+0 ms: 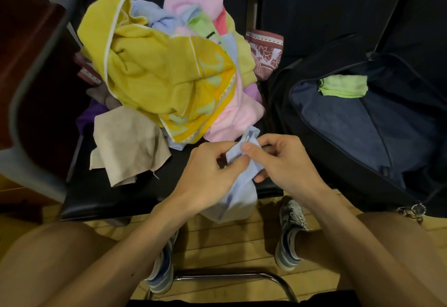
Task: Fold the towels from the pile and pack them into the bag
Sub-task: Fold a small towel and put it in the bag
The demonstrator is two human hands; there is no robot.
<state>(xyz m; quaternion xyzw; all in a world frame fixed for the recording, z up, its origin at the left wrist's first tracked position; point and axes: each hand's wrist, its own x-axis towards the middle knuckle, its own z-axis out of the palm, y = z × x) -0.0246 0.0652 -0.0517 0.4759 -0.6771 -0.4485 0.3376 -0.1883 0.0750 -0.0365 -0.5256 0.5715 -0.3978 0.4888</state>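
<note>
Most of the work is left, I judge: the towel pile lies heaped on the black seat, and the open dark bag beside it shows only one green towel. The left hand and right hand both pinch a crumpled light blue towel at the seat's front edge. The bag's depths are too dark to read

– Colours on the left?
– A yellow towel with orange and white bands, a pink towel, a beige cloth.
– And right?
– A green towel in the navy bag; a pale blue towel nearest.
</note>
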